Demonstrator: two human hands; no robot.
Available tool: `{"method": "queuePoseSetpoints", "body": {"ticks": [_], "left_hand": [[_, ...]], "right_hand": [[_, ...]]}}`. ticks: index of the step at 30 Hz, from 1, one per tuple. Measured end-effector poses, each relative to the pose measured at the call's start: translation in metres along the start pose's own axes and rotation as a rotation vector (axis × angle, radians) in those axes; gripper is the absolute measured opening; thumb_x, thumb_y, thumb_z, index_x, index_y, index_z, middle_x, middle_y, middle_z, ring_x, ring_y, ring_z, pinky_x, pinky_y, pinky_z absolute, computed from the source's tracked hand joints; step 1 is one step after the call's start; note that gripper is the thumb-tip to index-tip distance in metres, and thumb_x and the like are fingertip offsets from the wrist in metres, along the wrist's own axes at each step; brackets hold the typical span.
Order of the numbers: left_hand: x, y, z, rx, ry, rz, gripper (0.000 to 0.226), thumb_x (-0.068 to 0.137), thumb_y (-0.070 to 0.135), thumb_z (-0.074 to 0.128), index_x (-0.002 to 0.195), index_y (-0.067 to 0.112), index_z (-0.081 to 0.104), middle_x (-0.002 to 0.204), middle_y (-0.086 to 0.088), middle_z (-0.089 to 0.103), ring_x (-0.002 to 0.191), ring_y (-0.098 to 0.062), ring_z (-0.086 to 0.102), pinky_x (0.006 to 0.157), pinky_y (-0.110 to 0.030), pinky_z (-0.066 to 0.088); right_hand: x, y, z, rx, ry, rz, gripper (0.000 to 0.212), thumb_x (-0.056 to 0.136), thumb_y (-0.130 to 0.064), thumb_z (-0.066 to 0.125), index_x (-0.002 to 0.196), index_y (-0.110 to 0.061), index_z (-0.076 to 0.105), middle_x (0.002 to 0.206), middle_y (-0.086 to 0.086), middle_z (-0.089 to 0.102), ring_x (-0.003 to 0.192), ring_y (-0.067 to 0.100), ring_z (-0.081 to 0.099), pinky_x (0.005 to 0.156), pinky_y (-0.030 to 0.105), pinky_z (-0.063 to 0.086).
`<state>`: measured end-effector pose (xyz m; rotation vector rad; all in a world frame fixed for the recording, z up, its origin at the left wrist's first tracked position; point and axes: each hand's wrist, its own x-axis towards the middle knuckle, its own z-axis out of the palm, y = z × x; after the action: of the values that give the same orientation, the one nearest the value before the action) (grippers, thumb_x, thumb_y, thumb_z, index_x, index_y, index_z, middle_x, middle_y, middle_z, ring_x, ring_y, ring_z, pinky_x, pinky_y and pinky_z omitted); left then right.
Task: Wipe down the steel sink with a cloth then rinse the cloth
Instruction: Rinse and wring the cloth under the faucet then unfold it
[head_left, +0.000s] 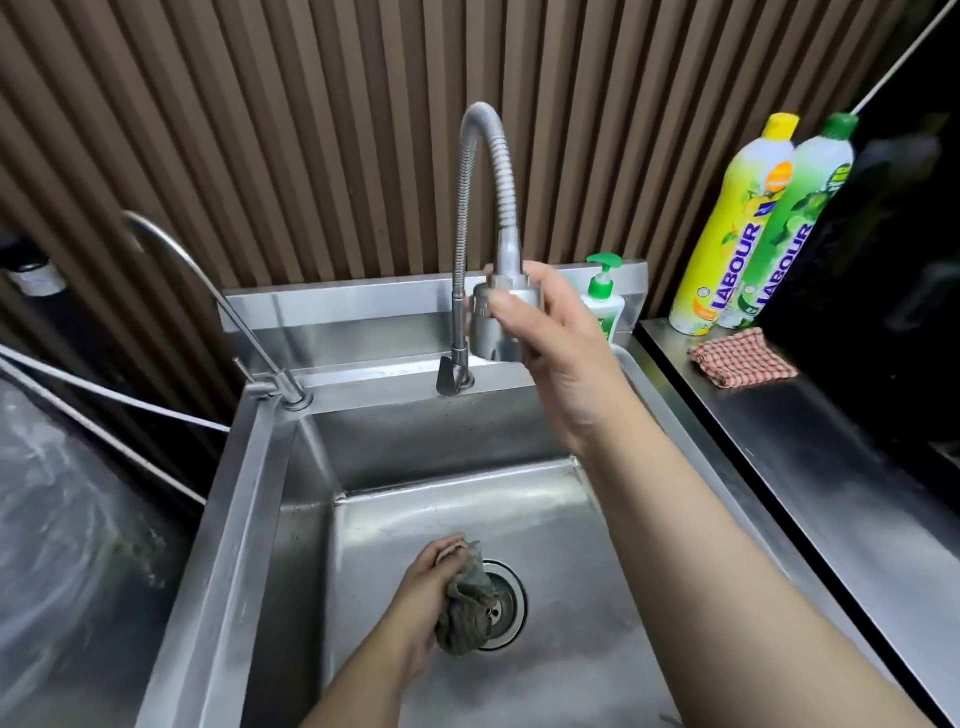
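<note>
Grey-brown and crumpled, the cloth (467, 605) is bunched into an elongated wad on the floor of the steel sink (571, 582), its long axis running from the far side of the basin toward the near side, with the near end hanging slightly lower and broader. It is gripped by the left hand (428, 592), whose fingers are curled closed around the wad's left side; the cloth protrudes to the right of the hand and overlaps the left edge of the round drain (506, 605) in the middle of the basin floor.

The right hand (550, 332) is raised well above the basin, near the sink's back edge, and is closed around the spray head (493, 322) at the end of the flexible steel faucet (483, 171), with the thumb laid across the head's front. The faucet's base is fixed to the back ledge of the sink, and the hose arches up and over to the held head. No water is seen running.

A thinner curved tap (208, 280) is mounted at the sink's back left corner. A green-topped pump bottle (602, 301) is set at the back right corner of the sink. On the counter (831, 467) to the right, a yellow bottle (732, 234) and a green bottle (795, 223) are stood touching at the back edge, with a folded red-checked cloth (740, 358) laid just in front of them.
</note>
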<state>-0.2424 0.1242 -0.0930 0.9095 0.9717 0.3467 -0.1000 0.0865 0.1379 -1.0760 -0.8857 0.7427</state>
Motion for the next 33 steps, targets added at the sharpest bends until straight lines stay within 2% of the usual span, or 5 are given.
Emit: {"method": "queuePoseSetpoints", "body": {"ticks": [4,13,19,28,33], "left_hand": [[0.002,-0.005,0.004,-0.083,0.043,-0.006,0.024,0.090,0.015,0.057,0.114,0.015,0.060,0.112,-0.010,0.065,0.092,-0.019,0.062,0.062,-0.024,0.047],[0.017,-0.028,0.033,-0.175,0.131,-0.019,0.025,0.092,0.028,0.052,0.112,0.015,0.059,0.110,-0.010,0.069,0.103,-0.026,0.064,0.089,-0.039,0.050],[0.021,-0.029,0.038,-0.242,0.141,-0.036,0.025,0.094,0.030,0.047,0.113,0.018,0.059,0.111,-0.010,0.069,0.102,-0.026,0.065,0.082,-0.034,0.052],[0.021,-0.030,0.016,-0.251,0.149,-0.064,0.032,0.093,0.027,0.047,0.119,0.011,0.055,0.108,-0.012,0.069,0.096,-0.027,0.065,0.070,-0.030,0.049],[0.026,-0.021,0.012,-0.216,0.112,-0.085,0.035,0.092,0.030,0.047,0.119,0.010,0.057,0.108,-0.014,0.069,0.096,-0.027,0.066,0.071,-0.031,0.049]], "right_hand": [[-0.029,0.039,-0.013,-0.058,-0.106,0.000,0.030,0.071,-0.017,0.074,0.096,-0.021,0.057,0.082,-0.007,0.063,0.073,0.009,0.056,0.060,0.021,0.047],[-0.065,0.132,-0.045,-0.258,-0.230,0.191,0.024,0.072,-0.038,0.071,0.093,-0.038,0.060,0.080,-0.015,0.061,0.075,0.006,0.056,0.071,0.036,0.049],[-0.054,0.141,-0.045,-0.282,-0.337,0.270,0.017,0.088,-0.012,0.064,0.094,-0.028,0.062,0.077,-0.006,0.061,0.066,0.001,0.056,0.066,0.015,0.046],[-0.053,0.146,-0.046,-0.280,-0.351,0.310,0.014,0.087,-0.020,0.066,0.093,-0.031,0.064,0.074,-0.019,0.063,0.068,-0.002,0.055,0.068,0.017,0.045],[-0.050,0.140,-0.048,-0.321,-0.370,0.258,0.023,0.077,-0.034,0.069,0.099,-0.030,0.064,0.090,-0.010,0.064,0.086,0.000,0.056,0.081,0.013,0.043]]}}
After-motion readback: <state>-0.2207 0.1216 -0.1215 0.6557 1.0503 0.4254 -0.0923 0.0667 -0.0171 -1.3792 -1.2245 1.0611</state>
